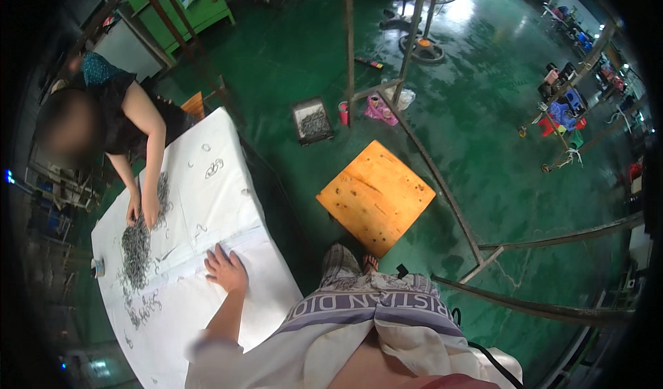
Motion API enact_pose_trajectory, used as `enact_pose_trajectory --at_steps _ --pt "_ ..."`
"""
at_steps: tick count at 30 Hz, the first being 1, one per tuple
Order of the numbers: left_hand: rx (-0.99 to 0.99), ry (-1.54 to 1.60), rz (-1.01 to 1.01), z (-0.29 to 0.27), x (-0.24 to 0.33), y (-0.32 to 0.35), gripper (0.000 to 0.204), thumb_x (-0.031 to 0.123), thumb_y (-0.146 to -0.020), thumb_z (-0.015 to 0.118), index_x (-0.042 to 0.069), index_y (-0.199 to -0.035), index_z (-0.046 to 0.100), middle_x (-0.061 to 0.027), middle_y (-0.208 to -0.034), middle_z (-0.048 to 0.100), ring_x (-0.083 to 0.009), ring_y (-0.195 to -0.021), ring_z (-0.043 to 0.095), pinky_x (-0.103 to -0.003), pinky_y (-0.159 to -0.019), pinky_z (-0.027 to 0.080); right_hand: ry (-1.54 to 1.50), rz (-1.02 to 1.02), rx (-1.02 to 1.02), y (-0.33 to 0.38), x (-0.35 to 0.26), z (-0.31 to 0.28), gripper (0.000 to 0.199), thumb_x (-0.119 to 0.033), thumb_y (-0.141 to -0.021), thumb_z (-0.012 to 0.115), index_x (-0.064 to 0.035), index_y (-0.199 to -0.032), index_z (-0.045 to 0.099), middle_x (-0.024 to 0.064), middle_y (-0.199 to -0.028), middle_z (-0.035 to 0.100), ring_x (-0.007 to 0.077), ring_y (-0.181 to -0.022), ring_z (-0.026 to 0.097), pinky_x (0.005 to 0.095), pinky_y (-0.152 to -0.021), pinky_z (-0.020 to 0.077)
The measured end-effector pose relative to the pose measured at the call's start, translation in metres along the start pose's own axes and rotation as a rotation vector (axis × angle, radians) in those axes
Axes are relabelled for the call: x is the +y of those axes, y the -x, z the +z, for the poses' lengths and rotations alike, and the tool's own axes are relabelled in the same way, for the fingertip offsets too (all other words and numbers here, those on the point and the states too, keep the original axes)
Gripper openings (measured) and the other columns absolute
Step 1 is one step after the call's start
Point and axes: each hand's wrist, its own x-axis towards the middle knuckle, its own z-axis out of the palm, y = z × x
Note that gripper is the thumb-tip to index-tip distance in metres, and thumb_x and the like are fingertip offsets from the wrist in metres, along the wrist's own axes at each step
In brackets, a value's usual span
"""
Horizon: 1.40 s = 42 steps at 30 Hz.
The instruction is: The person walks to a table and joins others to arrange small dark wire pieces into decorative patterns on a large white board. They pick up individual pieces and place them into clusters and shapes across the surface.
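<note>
My left hand (pixel 225 270) rests flat on the white sheet covering a table (pixel 228 188), fingers apart and holding nothing. To its left lies a long heap of small grey metal parts (pixel 137 249), with more loose ones scattered near the table's near end. A co-worker in a dark top stands at the far left with both hands (pixel 141 211) in the upper part of the heap. My right hand is out of the picture. My patterned trousers and one foot (pixel 340 259) show beside the table.
An orange wooden board (pixel 376 195) sits on the green floor to my right. A tray of metal parts (pixel 313 121) and a red cup (pixel 343 112) stand farther off. Rusty metal bars (pixel 442 188) cross the floor on the right; green cabinets stand at the back.
</note>
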Motion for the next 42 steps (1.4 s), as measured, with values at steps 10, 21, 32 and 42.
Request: enact_pose_trajectory --at_steps 10,21,32,42 --pt "0.014 0.033 0.013 -0.002 0.000 0.001 0.052 0.039 -0.091 0.045 0.017 -0.137 0.036 -0.0156 -0.145 0.027 -0.0376 -0.134 0.020 -0.067 -0.101 0.014 0.073 -0.009 -0.012 -0.006 -0.015 0.009 0.061 -0.054 -0.090 0.046 -0.0058 -0.127 0.051 0.0117 -0.112 0.062 0.0250 -0.090 0.063 0.0374 -0.080 0.0510" --pt "0.035 0.051 0.017 -0.001 0.001 0.001 0.051 0.039 -0.090 0.046 0.019 -0.137 0.037 -0.0155 -0.144 0.029 -0.0377 -0.134 0.019 -0.066 -0.102 0.013 0.196 -0.002 -0.044 -0.020 -0.038 0.040 0.061 -0.053 -0.090 0.046 -0.0054 -0.127 0.051 0.0117 -0.111 0.062 0.0249 -0.090 0.063 0.0373 -0.080 0.0506" --pt "0.054 0.071 -0.004 0.004 0.000 0.001 0.053 0.038 -0.088 0.048 0.018 -0.136 0.039 -0.0170 -0.143 0.031 -0.0391 -0.133 0.022 -0.067 -0.102 0.010 0.338 0.018 -0.096 -0.036 -0.058 0.078 0.060 -0.052 -0.090 0.046 -0.0050 -0.126 0.051 0.0116 -0.110 0.062 0.0248 -0.089 0.062 0.0373 -0.080 0.0502" --pt "0.097 0.099 -0.002 -0.004 0.004 0.004 0.052 0.038 -0.086 0.050 0.016 -0.133 0.042 -0.0165 -0.141 0.032 -0.0403 -0.131 0.024 -0.069 -0.100 0.012 0.466 0.029 -0.093 -0.050 -0.075 0.095 0.059 -0.052 -0.090 0.046 -0.0046 -0.125 0.051 0.0116 -0.109 0.062 0.0247 -0.089 0.062 0.0372 -0.080 0.0499"
